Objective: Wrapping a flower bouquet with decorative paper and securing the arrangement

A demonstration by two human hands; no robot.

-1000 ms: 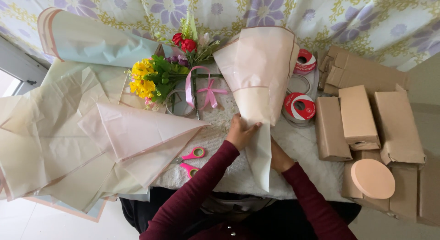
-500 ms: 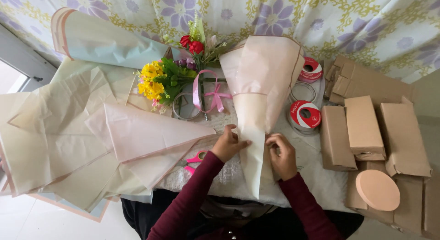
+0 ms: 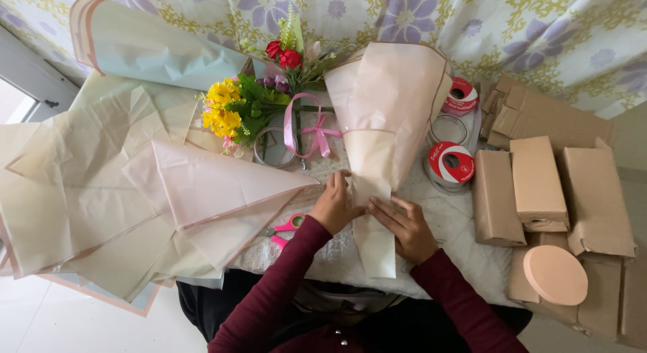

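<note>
A pale pink paper cone wrap [image 3: 387, 117] lies on the table, its wide mouth pointing away from me and its narrow tail toward me. My left hand [image 3: 335, 203] pinches the wrap's left edge at the narrow waist. My right hand [image 3: 404, 226] lies flat on the tail just right of it, fingers spread over the paper. Both sleeves are dark red.
Yellow and red flowers [image 3: 253, 90] with a pink ribbon [image 3: 306, 127] lie behind the left hand. Loose wrapping sheets [image 3: 101, 184] cover the left. Pink scissors [image 3: 286, 228] sit near my left wrist. Ribbon spools [image 3: 451, 163] and brown boxes [image 3: 539, 184] stand right.
My hands have moved down the cone from its middle to its narrow waist and come close together. The right hand now presses flat on the tail.
</note>
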